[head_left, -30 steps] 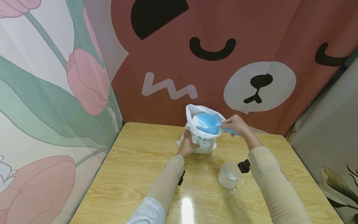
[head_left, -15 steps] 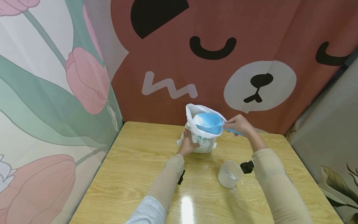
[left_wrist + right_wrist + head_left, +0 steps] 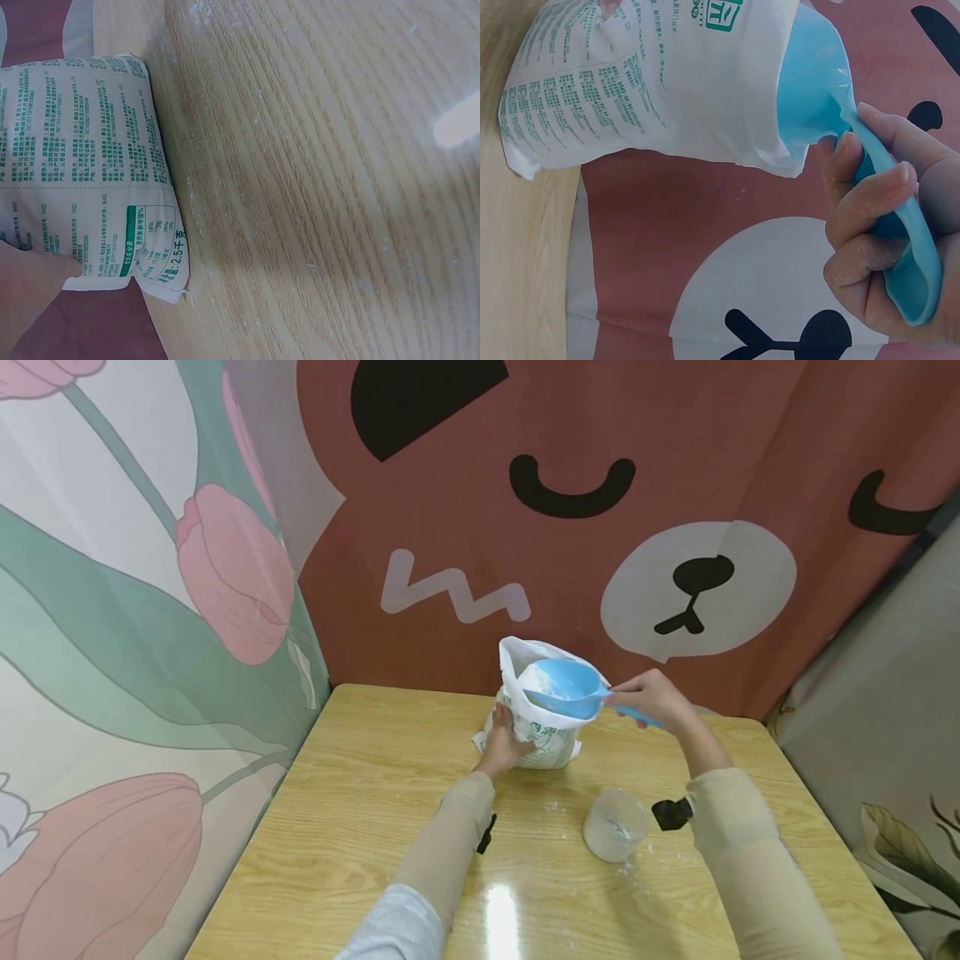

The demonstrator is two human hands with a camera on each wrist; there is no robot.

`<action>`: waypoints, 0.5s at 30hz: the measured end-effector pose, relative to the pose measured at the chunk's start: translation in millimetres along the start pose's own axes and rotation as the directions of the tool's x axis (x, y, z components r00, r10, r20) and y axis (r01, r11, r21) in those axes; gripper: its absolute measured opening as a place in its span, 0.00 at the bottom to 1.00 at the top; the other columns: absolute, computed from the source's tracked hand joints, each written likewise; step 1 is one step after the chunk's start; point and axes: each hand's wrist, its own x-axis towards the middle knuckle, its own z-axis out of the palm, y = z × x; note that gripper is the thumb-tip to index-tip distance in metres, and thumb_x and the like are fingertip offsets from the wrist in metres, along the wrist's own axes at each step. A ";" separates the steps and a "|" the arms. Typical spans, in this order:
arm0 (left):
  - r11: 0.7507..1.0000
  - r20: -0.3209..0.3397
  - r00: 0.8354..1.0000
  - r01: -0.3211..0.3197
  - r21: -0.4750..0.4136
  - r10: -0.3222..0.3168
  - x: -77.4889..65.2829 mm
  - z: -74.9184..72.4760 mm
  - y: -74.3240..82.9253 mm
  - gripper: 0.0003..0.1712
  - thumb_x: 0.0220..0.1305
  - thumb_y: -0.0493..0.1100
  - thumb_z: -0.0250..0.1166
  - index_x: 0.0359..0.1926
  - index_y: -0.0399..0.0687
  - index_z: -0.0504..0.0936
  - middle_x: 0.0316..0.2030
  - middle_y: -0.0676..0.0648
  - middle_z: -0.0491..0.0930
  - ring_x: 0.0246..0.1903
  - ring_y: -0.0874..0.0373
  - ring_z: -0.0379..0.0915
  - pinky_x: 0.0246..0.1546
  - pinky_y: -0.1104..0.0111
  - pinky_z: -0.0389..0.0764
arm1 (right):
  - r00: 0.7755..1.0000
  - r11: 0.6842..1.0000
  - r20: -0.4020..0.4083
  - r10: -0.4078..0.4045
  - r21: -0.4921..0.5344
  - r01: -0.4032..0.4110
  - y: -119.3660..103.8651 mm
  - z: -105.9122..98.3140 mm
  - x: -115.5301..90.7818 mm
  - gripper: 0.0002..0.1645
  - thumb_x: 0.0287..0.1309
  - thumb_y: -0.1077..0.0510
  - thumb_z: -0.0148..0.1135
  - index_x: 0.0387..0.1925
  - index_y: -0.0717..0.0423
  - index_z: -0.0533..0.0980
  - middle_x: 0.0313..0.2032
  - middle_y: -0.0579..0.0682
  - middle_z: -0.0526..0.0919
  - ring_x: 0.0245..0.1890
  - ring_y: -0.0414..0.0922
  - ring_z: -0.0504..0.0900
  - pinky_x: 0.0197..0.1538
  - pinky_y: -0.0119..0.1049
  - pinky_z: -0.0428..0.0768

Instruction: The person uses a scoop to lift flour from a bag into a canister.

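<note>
Right hand [image 3: 656, 700] has its fingers wrapped round the handle of a blue scoop [image 3: 576, 678], whose bowl sits in the mouth of a white bag [image 3: 553, 745], with white powder [image 3: 536, 680] showing inside. Left hand [image 3: 506, 748] is gripping the bag's side. Bag's on the wooden counter [image 3: 390, 760], and a see-through tub [image 3: 615, 831] sits nearby, nearer the person.

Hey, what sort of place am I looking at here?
Probably an indoor corner dressed with printed cloth, perhaps a filming booth, though that's a guess: a bear-print hanging behind, a tulip-print hanging on the left, and a wood-grain table between them and the viewer.
</note>
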 end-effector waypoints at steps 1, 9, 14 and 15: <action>1.000 0.001 1.000 -0.001 -0.001 0.001 0.1 0.1 0.1 0.56 0.54 0.41 0.68 0.69 0.33 0.35 0.70 0.39 0.28 0.69 0.46 0.26 0.65 0.58 0.50 | 1.000 1.000 -0.001 0.001 0.009 -0.001 0.9 -0.2 -0.7 0.23 0.58 0.54 0.60 0.49 0.69 0.76 0.19 0.47 0.77 0.11 0.41 0.66 0.19 0.34 0.69; 1.000 0.000 1.000 0.000 0.004 0.000 0.4 -0.9 0.4 0.57 0.55 0.42 0.67 0.69 0.34 0.34 0.70 0.39 0.28 0.69 0.46 0.27 0.64 0.58 0.52 | 1.000 0.998 -0.008 -0.007 0.055 0.008 0.6 -2.2 -5.8 0.22 0.59 0.55 0.59 0.48 0.70 0.76 0.20 0.47 0.76 0.12 0.43 0.67 0.19 0.34 0.69; 1.000 0.001 1.000 -0.003 0.002 0.003 0.1 -0.6 -0.5 0.57 0.55 0.42 0.67 0.69 0.34 0.34 0.70 0.39 0.28 0.69 0.46 0.27 0.64 0.58 0.52 | 0.999 0.999 -0.029 -0.022 0.046 0.023 -1.5 -6.0 -12.5 0.23 0.58 0.54 0.60 0.49 0.70 0.76 0.23 0.48 0.78 0.13 0.43 0.67 0.19 0.34 0.69; 1.000 0.000 1.000 -0.004 0.002 0.004 0.0 -0.5 -0.8 0.57 0.55 0.42 0.67 0.69 0.34 0.34 0.70 0.39 0.28 0.69 0.46 0.27 0.64 0.58 0.52 | 0.999 0.999 -0.031 -0.028 0.042 0.029 -1.4 -7.1 -13.7 0.24 0.58 0.54 0.60 0.49 0.70 0.76 0.23 0.48 0.78 0.12 0.43 0.67 0.19 0.34 0.69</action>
